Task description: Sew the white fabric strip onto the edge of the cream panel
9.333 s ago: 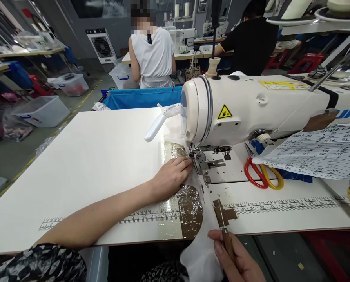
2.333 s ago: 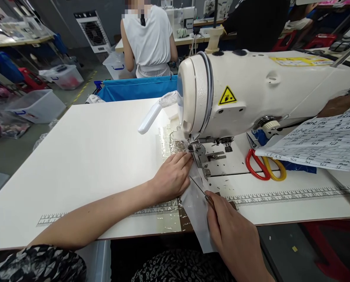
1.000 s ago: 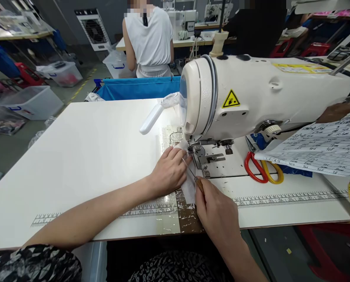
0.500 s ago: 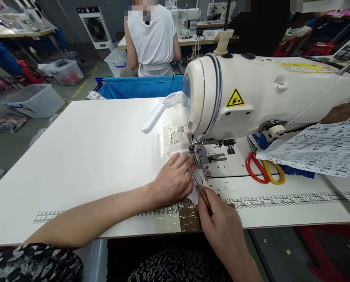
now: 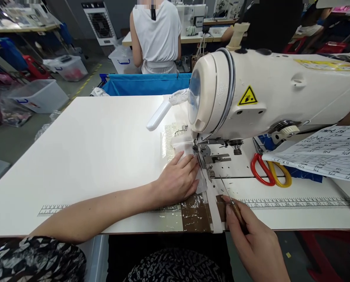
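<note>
My left hand (image 5: 179, 180) lies with its fingers spread on a piece of white fabric (image 5: 183, 141), just left of the presser foot of a white sewing machine (image 5: 222, 88). A narrow white strip (image 5: 215, 211) runs from the foot toward me, over brown tape at the table's front edge. Right of the strip, my right hand (image 5: 248, 231) grips a thin metal awl with a wooden handle (image 5: 237, 215). The awl's tip points up and left, apart from the fabric.
Red-and-yellow scissors (image 5: 270, 170) and a handwritten sheet (image 5: 330, 152) lie at the right. A white handle (image 5: 158, 116) projects left of the machine head. Behind the white table (image 5: 104, 145) are a blue cloth bin (image 5: 148, 84) and a person in white (image 5: 156, 35).
My right hand with the awl has moved right, away from my left hand, and the white strip now shows. The view has shifted slightly.
</note>
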A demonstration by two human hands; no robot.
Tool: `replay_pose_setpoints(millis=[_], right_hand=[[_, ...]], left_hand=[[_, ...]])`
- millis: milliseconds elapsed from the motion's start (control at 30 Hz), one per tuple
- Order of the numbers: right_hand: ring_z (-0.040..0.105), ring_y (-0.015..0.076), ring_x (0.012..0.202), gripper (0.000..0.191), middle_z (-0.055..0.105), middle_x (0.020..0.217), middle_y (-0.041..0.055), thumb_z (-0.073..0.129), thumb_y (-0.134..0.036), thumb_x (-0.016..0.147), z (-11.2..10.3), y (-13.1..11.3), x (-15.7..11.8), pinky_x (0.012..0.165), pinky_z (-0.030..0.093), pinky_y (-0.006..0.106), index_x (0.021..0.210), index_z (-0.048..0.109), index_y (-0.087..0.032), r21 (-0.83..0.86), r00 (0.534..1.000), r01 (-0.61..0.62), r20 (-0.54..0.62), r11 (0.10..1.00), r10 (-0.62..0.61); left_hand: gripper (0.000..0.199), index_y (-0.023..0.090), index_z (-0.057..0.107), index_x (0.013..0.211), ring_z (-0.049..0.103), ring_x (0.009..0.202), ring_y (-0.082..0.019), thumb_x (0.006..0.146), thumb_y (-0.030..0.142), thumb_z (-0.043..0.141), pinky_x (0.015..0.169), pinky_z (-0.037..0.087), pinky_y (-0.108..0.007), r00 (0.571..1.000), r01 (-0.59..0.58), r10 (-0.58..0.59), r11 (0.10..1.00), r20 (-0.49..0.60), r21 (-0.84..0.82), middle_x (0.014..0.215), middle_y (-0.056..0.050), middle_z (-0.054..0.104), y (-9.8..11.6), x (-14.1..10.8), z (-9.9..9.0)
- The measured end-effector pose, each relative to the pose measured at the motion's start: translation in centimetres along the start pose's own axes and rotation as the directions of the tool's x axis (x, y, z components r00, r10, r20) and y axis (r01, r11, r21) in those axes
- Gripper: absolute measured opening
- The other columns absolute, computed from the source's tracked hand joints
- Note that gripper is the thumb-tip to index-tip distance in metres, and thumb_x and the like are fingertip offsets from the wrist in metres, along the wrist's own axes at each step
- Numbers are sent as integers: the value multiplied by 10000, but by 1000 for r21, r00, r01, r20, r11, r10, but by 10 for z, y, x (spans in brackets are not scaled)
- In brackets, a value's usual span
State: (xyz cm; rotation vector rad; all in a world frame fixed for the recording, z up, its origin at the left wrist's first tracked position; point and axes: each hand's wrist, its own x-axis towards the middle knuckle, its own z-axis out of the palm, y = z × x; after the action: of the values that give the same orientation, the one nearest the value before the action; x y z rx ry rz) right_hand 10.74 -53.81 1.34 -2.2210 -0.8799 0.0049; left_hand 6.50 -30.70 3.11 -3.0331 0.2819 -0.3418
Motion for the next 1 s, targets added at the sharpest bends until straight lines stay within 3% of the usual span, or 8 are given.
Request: replay_pose_setpoints(millis=[333,500,633,767,900,1000], right_hand=[[743,196,821,284,778,946,46,489,-387,984,-1,2,0,671,577,228,1129,679,-235,40,998,-49,-24,998,50],[729,191,703,295,779,963,52,490,-415,978,1,3,-1,605,568,232,1108,689,-240,19,997,-62,-34,998,62],[737,199,739,302,781,947,55,501,-419,969,-2,4,1,515,545,217,1102,693,-227,26,998,-52,-45,998,53],[739,203,833,312,778,974,52,518,-431,952,-8,-5,2,408,480,189,1111,689,-224,60,993,-115,23,992,114],[716,200,962,361,751,1081,45,516,-471,943,-8,-24,0,538,540,169,1204,642,-255,157,948,-313,-17,937,319],[689,192,1061,411,721,1170,45,501,-451,959,-5,-33,-3,689,563,168,1321,574,-271,187,932,-351,-20,917,361]], left_hand=[[447,19,507,1323,462,1293,-291,978,263,363,1154,289,-475,998,2,1,999,66,-39,1390,-188,521,2,-1,-3],[437,21,513,1310,463,1286,-289,975,264,370,1151,300,-464,998,-4,7,999,58,-47,1391,-190,519,3,-2,-3],[437,21,519,1307,468,1277,-290,968,266,391,1144,306,-458,999,-10,11,999,46,-40,1381,-189,528,3,-3,-2],[438,24,518,1313,467,1282,-285,969,266,395,1143,306,-448,999,-7,9,999,46,-32,1388,-186,525,3,-3,-2],[446,12,513,1315,472,1277,-287,977,270,382,1132,316,-450,999,-9,10,1000,51,-17,1396,-196,517,0,-2,-1],[463,-3,493,1329,475,1274,-292,984,282,372,1127,316,-455,999,-6,6,1000,47,-11,1402,-207,509,-3,0,1]])
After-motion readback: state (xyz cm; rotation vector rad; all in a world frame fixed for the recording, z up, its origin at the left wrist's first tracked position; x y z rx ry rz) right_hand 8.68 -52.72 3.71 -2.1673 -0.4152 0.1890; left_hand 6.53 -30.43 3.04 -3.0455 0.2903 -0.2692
